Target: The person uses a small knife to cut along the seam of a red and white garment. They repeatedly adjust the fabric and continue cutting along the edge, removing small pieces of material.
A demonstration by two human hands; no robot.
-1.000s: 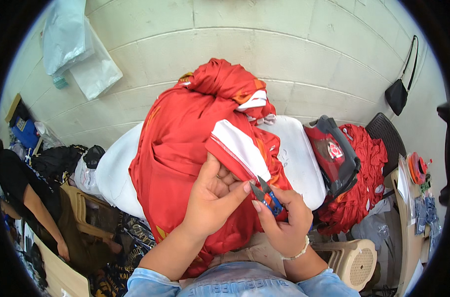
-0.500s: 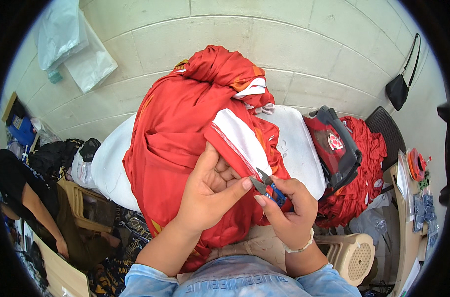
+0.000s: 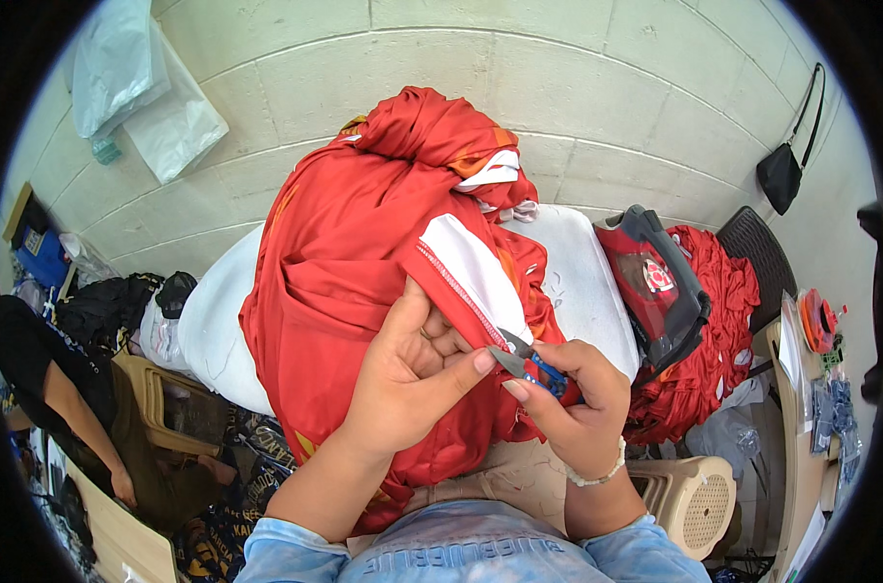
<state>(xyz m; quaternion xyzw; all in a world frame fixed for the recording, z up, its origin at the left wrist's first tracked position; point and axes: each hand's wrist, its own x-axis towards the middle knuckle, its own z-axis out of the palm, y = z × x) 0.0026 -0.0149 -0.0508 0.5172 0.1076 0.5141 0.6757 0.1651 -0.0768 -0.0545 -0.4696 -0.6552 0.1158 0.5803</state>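
Diagonally, blue snips (image 3: 545,376) (right grip (image 3: 585,396) holding them) point up-left while left grip (image 3: 402,387) pinches red cloth (image 3: 339,253).

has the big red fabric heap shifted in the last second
No: against the block wall behind it, the red fabric heap shows no clear shift in any direction, though the camera view itself has moved.

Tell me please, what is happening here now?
The person's left hand holds red-and-white fabric by its stitched edge. Their right hand holds small blue-handled snips, blades slightly apart close to that edge; whether they touch it is hard to tell. A large heap of red cloth lies over a white surface.
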